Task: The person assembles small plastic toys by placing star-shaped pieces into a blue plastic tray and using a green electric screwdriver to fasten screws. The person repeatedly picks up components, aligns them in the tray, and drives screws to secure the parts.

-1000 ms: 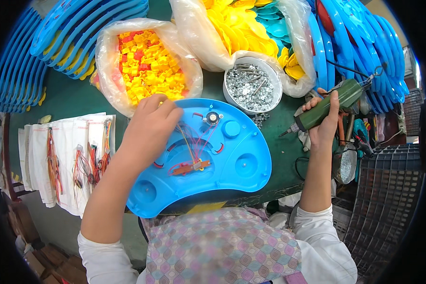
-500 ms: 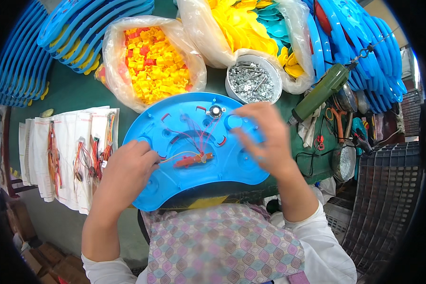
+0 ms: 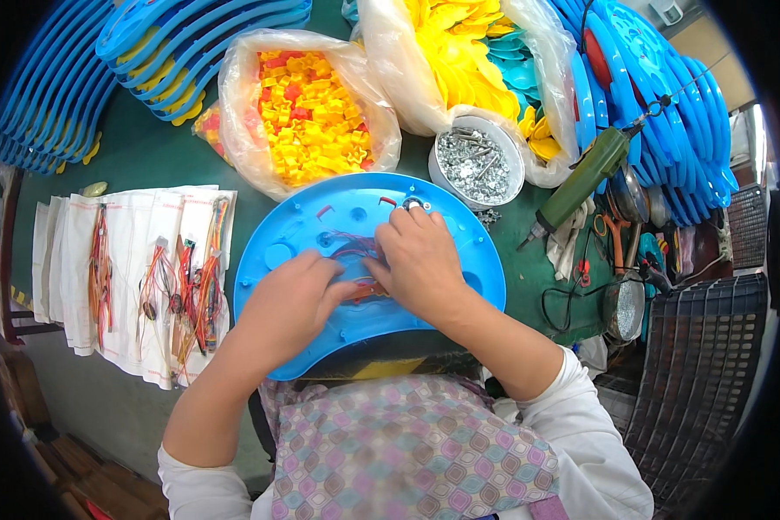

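Note:
A blue curved plastic panel [image 3: 273, 227] lies hollow side up on the bench before me. Thin red and purple wires [image 3: 352, 246] bunch over its middle. My left hand [image 3: 293, 296] is just left of the bunch, thumb and forefinger apart. Curled over the wires from the right, my right hand [image 3: 420, 264] has its fingertips at them; the exact grip is partly hidden. A small round speaker [image 3: 413, 204] shows at the panel's far edge, partly behind the right fingers. Between the hands, an orange-red piece [image 3: 366, 291] is mostly covered.
Beyond the panel stand a bag of yellow and red parts [image 3: 312, 117] and a bowl of screws [image 3: 477, 160]. A green electric screwdriver [image 3: 585, 178] hangs at right. Wire bundles [image 3: 154, 290] lie on white cloth at left. Blue panels [image 3: 52, 95] are stacked behind.
Both hands have come inward from the panel's left and right sides to the wires at its middle. The view has shifted slightly.

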Demonstrator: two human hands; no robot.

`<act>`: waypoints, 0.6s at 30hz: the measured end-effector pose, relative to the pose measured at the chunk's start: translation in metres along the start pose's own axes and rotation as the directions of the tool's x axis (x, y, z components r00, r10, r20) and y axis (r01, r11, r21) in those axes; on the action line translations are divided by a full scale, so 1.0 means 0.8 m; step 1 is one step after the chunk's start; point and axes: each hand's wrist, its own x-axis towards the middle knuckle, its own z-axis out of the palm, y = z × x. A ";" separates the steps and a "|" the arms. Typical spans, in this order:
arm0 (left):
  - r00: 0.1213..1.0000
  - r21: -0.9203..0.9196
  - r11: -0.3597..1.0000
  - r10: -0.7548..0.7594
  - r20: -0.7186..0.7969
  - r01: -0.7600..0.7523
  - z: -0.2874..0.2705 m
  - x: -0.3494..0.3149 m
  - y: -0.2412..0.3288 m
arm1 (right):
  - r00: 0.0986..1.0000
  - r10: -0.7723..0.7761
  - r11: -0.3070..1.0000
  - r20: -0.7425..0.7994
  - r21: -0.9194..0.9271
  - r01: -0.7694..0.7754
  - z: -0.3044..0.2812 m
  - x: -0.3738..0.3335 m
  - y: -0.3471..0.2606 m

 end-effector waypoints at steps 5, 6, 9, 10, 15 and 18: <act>0.988 0.085 0.993 -0.089 0.123 0.079 0.007 0.013 0.007 | 0.997 -0.062 0.997 -0.048 0.048 0.065 0.008 -0.003 0.006; 0.994 0.060 0.996 -0.077 0.079 0.072 0.011 0.013 0.007 | 0.995 -0.088 0.995 -0.048 0.046 0.091 0.012 -0.005 0.009; 0.994 -0.119 0.990 -0.086 -0.069 0.077 0.027 0.016 0.006 | 0.985 -0.107 0.984 -0.133 0.131 0.124 0.011 -0.001 0.013; 0.985 -0.248 0.964 -0.126 -0.119 0.093 0.030 0.021 0.009 | 0.980 -0.142 0.973 -0.137 0.164 0.163 0.004 0.001 0.012; 0.908 -0.819 0.454 -0.379 0.177 0.349 0.028 0.035 0.005 | 0.937 -0.246 0.913 -0.246 0.265 0.310 -0.033 0.016 0.028; 0.915 -0.890 0.291 -0.308 0.261 0.352 0.019 0.038 0.007 | 0.870 -0.364 0.839 -0.334 0.287 0.462 -0.053 0.034 0.032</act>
